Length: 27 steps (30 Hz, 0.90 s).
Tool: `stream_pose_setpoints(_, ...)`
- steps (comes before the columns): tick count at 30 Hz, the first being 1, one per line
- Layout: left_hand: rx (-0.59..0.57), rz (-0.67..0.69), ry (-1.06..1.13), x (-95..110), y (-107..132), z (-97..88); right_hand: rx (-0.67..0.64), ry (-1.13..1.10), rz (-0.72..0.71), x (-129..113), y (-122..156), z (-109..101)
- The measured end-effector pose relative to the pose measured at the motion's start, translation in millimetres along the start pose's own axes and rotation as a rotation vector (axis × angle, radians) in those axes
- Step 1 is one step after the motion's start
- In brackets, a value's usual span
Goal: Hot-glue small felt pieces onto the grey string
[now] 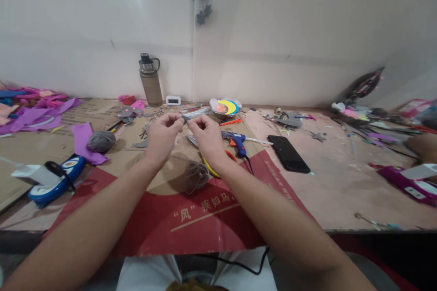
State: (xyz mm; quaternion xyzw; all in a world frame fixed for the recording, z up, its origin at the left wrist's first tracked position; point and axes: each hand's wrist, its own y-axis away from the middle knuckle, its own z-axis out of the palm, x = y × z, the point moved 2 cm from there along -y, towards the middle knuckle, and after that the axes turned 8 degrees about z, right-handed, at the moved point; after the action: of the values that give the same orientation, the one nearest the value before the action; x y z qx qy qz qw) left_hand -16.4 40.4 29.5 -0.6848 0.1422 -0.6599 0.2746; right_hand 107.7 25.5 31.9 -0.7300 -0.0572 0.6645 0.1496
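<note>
My left hand [163, 138] and my right hand [209, 140] meet over the middle of the table, thumbs and fingertips pinched. Between them is a small dark grey piece [185, 117], which both hands grip; its exact shape is too small to tell. Under my right hand lie scissors with yellow and orange handles [210, 169], partly hidden by the wrist. A ball of grey yarn [197, 177] rests between my forearms. Just right of my right hand sits a blue glue gun [240, 143] with a white glue stick in it.
A red-printed cardboard sheet [205, 232] covers the table in front. Around it are a black phone [288, 153], a bottle [150, 82], a bowl [225, 108], blue [58, 182] and magenta [408, 184] power strips, another yarn ball [101, 141] and purple scraps [37, 116]. Another person's hand [423, 148] shows at right.
</note>
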Motion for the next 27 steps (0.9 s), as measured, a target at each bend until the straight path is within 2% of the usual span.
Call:
stream_pose_setpoints(3,-0.010,-0.015,0.043,1.6,1.0,1.4,0.006,0.017,0.003,-0.5,-0.1,-0.7)
stream_pose_setpoints(8,-0.086,-0.083,0.236,4.0,0.9,3.7,0.034,-0.003,-0.003,2.6,-1.0,-2.0)
stream_pose_setpoints(13,-0.142,-0.170,0.329,0.8,-0.5,5.2,-0.029,-0.092,0.041,2.8,-1.2,-1.1)
stream_pose_setpoints(17,-0.253,-0.268,0.391,-0.7,-1.8,4.2,-0.005,-0.127,0.091,3.6,-3.7,-5.5)
stream_pose_setpoints(20,-0.344,-0.360,0.368,0.0,-3.4,0.7,0.025,-0.091,0.120,9.0,-8.4,-12.0)
stream_pose_setpoints(22,-0.348,-0.383,0.320,0.0,-5.0,-2.1,0.032,-0.043,0.131,13.5,-11.1,-16.0)
stream_pose_setpoints(24,-0.347,-0.355,0.252,-0.7,-6.7,-3.8,0.014,0.006,0.123,17.2,-12.5,-18.6)
stream_pose_setpoints(27,-0.395,-0.236,0.093,-2.0,-8.2,-4.5,-0.034,0.064,0.095,19.8,-11.4,-19.9)
